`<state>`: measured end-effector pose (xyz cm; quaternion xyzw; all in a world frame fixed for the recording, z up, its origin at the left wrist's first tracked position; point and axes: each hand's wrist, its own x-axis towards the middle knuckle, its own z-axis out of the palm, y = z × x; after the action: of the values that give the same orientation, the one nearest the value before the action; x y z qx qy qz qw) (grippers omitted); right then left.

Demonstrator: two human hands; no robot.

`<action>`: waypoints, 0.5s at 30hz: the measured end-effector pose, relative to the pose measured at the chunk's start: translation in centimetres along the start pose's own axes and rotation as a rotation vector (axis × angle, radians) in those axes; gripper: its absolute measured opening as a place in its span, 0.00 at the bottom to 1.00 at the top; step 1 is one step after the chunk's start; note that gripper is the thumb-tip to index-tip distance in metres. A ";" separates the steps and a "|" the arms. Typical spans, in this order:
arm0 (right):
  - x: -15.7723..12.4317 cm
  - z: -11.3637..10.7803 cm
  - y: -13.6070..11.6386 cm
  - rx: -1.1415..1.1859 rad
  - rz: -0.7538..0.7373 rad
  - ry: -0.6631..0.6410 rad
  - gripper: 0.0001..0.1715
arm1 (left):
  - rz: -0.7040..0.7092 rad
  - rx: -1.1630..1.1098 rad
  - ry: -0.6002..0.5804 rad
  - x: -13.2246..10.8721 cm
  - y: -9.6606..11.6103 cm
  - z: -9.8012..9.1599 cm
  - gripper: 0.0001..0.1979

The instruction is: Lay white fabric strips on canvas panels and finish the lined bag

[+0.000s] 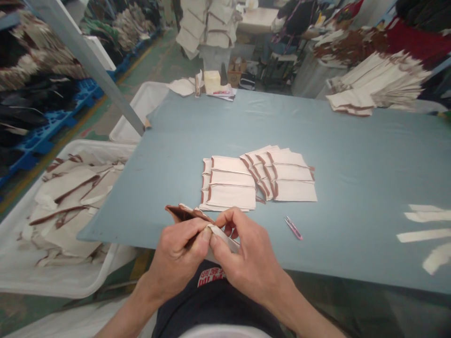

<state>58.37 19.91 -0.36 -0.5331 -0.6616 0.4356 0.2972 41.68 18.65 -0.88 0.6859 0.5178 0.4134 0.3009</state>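
Both hands meet at the table's near edge, on a cream fabric piece with brown trim [188,214]. My left hand [181,249] is closed on it, thumb and fingers pinching its edge. Right beside it, my right hand [243,253] pinches the same piece between thumb and forefinger. Much of the piece is hidden behind the hands. Just beyond them lie sewn cream fabric pieces with brown edging, in a left stack [232,183] and a fanned right stack [294,176]. Pink-handled thread snips [293,228] rest to the right of my hands.
The blue-green table [352,155] stretches to the right, with several cream strips [428,215] at its right end. At left stands a white bin [88,291] of similar pieces, near a grey metal post [95,70]. A cream fabric pile [384,84] overhangs the far right; a person [292,23] sits behind.
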 end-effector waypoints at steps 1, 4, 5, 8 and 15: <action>0.0 0.0 0.1 0.008 0.004 0.002 0.06 | -0.005 -0.003 -0.006 0.1 0.1 0.0 0.13; 0.2 -0.2 0.4 0.052 -0.010 -0.006 0.07 | -0.049 -0.058 -0.045 0.2 0.2 0.1 0.14; 0.2 -0.1 0.6 0.061 -0.014 -0.005 0.08 | -0.074 -0.090 -0.058 0.2 0.2 0.2 0.14; 0.1 0.5 1.3 0.053 -0.033 0.029 0.11 | -0.183 -0.200 -0.041 -0.1 0.1 0.6 0.15; 0.0 1.6 1.7 -0.120 -0.225 0.245 0.12 | -0.374 -0.327 -0.119 0.1 0.4 0.5 0.21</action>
<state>57.80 19.57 -2.58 -0.5219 -0.7006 0.2910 0.3900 42.36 18.68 -0.73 0.5434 0.5433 0.3878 0.5090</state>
